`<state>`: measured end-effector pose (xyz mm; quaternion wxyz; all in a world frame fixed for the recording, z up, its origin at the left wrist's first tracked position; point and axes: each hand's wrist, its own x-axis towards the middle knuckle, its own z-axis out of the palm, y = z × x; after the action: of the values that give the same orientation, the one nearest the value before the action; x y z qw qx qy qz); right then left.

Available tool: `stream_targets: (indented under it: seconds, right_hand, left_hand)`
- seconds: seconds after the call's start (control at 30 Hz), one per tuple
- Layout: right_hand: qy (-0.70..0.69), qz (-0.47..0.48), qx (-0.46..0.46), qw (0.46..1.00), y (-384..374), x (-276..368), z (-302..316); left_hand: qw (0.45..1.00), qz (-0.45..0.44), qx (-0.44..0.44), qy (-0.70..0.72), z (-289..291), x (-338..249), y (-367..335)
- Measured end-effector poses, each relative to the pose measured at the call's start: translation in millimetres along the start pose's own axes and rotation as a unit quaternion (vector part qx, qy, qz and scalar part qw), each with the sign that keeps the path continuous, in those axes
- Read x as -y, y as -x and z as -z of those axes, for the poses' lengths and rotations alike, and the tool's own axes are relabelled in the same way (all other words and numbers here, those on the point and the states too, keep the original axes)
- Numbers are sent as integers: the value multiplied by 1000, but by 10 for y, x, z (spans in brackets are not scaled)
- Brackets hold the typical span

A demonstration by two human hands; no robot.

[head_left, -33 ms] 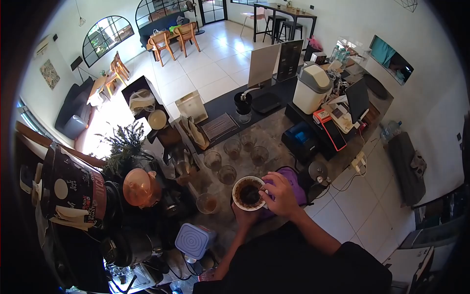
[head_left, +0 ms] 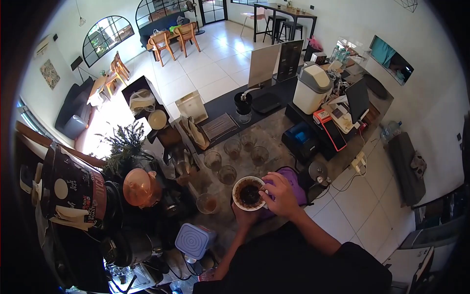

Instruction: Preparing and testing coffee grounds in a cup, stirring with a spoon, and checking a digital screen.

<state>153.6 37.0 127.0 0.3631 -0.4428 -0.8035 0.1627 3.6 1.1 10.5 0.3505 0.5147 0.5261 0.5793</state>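
Observation:
A white cup [head_left: 237, 200] with dark brown contents and brown smears inside its wall is held over the counter's near edge. My left hand [head_left: 245, 216] is closed around its near lower side, partly hidden beneath it. My right hand [head_left: 279, 194] has curled fingers over the cup's right rim, fingertips at the inner edge; whatever they pinch is hidden. A purple cloth [head_left: 293, 182] lies behind the right hand. Beyond the cup, several clear glasses [head_left: 227, 174] stand grouped on the counter. Left of the cup is a glass with brownish liquid [head_left: 208, 203].
A blue-grey lidded container [head_left: 194, 241] and an orange-lidded vessel [head_left: 141, 187] stand to the left, by a dark machine [head_left: 129, 245]. A black hand grinder [head_left: 243, 102] is at the back. On the right are a black-and-blue box-shaped device [head_left: 300, 140] and a round metal object [head_left: 318, 171].
The dark contents inside the cup have shifted slightly. Both hands and the cup stay in nearly the same place.

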Motion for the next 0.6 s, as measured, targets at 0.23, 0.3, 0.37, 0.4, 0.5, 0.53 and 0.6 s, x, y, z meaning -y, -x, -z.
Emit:
stream_targets:
  seconds: [0.23, 0.3, 0.37, 0.4, 0.5, 0.53, 0.6]
  right_hand:
    - [3, 5, 3, 1000, -37, 65, -33]
    - [5, 3, 8, 1000, -17, 25, -46]
    - [7, 3, 12, 1000, -8, 27, -35]
    - [-6, -5, 15, 1000, -12, 44, -21]
    - [-25, -15, 15, 999, 0, 28, -22]
    - [-30, -18, 10, 999, 2, 14, -30]
    - [-38, -21, 9, 999, 15, -3, -20]
  left_hand:
    - [999, 24, 31, -23, 133, 225, 72]
    - [1000, -2, -6, -21, 53, 7, 8]
    - [998, -30, -46, -19, 30, -51, -17]
    - [998, -46, -36, -38, 38, 9, -23]
    - [997, -47, -35, -40, 25, 75, -27]
    - [998, -33, -43, -22, 23, 87, -32]
    - [999, -32, -35, -17, 23, 126, -33]
